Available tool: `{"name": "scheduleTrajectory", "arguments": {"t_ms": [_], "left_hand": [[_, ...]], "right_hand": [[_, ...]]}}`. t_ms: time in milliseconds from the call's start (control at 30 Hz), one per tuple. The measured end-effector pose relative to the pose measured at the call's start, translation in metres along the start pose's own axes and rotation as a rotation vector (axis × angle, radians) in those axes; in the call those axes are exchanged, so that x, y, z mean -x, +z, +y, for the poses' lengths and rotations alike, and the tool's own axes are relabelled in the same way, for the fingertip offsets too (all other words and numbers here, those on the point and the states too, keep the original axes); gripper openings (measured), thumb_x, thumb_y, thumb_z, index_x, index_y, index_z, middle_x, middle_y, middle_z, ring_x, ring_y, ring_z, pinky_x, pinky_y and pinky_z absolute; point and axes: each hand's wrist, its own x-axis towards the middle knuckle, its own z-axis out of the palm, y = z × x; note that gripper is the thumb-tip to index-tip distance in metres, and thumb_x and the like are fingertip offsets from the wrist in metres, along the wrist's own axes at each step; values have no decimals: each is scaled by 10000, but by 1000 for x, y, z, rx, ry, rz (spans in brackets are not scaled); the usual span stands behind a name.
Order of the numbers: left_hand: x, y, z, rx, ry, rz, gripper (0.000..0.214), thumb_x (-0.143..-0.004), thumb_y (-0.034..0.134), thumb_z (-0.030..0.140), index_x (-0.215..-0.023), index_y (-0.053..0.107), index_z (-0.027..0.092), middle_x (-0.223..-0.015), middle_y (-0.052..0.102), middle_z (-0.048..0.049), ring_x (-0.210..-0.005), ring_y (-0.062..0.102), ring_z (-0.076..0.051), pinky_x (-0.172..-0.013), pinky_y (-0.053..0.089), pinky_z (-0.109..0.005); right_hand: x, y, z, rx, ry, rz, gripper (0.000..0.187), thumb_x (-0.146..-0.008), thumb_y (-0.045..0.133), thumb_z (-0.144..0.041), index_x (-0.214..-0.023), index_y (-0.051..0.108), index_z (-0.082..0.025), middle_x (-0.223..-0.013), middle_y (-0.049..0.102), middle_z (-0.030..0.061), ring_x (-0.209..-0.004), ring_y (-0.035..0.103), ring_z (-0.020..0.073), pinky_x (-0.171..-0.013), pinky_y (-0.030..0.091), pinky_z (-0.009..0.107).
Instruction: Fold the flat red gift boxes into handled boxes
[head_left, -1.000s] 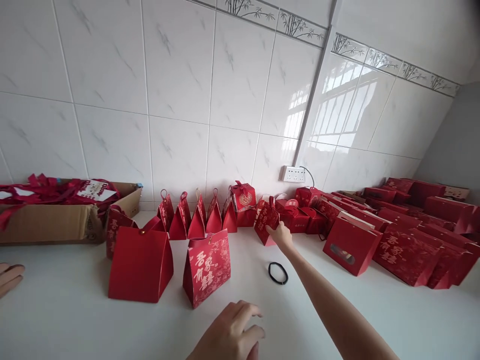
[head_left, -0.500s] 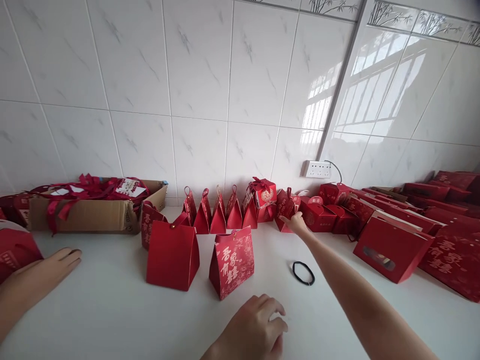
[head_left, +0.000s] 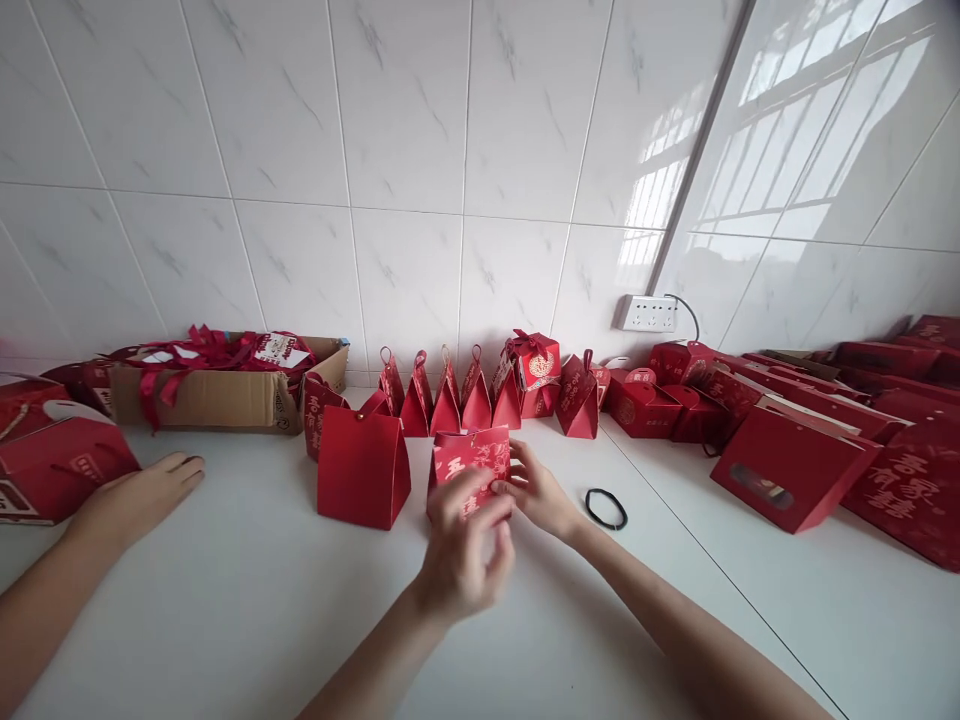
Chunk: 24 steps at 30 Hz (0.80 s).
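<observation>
Passage lay over open bench (head_left: 675, 470) between the black ring (head_left: 622, 504) and the windowed box (head_left: 799, 465); the plain red box (head_left: 360, 470) and patterned box (head_left: 491, 450) left only a narrow gap.

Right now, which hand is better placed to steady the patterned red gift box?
Right, probably: the right hand is at the right edge of the patterned gift box; the left hand is blurred in front of it.

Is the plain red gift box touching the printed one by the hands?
Apart: the head view shows white tabletop between the plain gift box and the printed gift box.
</observation>
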Motion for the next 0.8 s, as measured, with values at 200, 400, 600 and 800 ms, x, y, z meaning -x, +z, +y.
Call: {"name": "scheduleTrajectory", "arguments": {"t_ms": [200,400,600,800], "left_hand": [[-12,-2,-18,158,-463,193,346,-874,608,213,-1170,430,233,-1248,560,-116,-1167,574,-221,-967,495,-422],[-25,-8,5,438,-631,39,209,-871,645,256,-896,439,231,-1059,698,-50,-624,624,-75,-545,507,-201],[-26,-13,14,235,-355,-121,85,-919,573,182,-986,619,204,-1172,677,-72,-1027,677,-175,-811,582,-278],[-31,-12,12,312,-200,2,415,-816,675,46,-1176,561,216,-1230,621,-89,-1067,664,-201,-771,635,-290]], "right_hand": [[46,-12,-22,239,13,20,248,-777,680,-283,-970,540,-216,-1032,619,55,-924,597,218,-847,516,430],[70,-15,-39,270,-286,158,329,-892,560,-254,-1207,466,-232,-1132,609,101,-1026,602,247,-874,499,426],[73,-6,-51,333,-547,236,225,-924,498,-113,-1104,530,-244,-985,647,63,-886,640,194,-747,540,342],[75,-6,-52,349,-601,224,210,-909,516,-86,-1072,514,-218,-919,645,56,-807,643,162,-627,532,277]]}}
